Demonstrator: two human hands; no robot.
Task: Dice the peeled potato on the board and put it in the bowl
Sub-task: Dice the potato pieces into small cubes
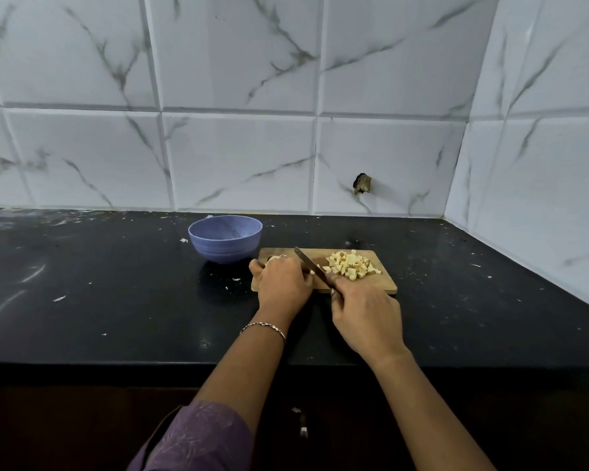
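Note:
A wooden cutting board (383, 283) lies on the black counter with a pile of pale potato dice (349, 265) on its right half. My left hand (283, 283) is curled over the rest of the potato on the board's left part; the potato itself is almost wholly hidden under the fingers. My right hand (364, 314) grips the handle of a knife (312, 265), whose blade slants across the board just right of my left fingers. A blue bowl (225, 237) stands just behind and left of the board and looks empty.
The black counter (116, 283) is speckled with small white scraps. A white marble-tiled wall (238, 158) runs along the back and turns forward at the right corner. The counter's front edge (116, 363) is close to my body.

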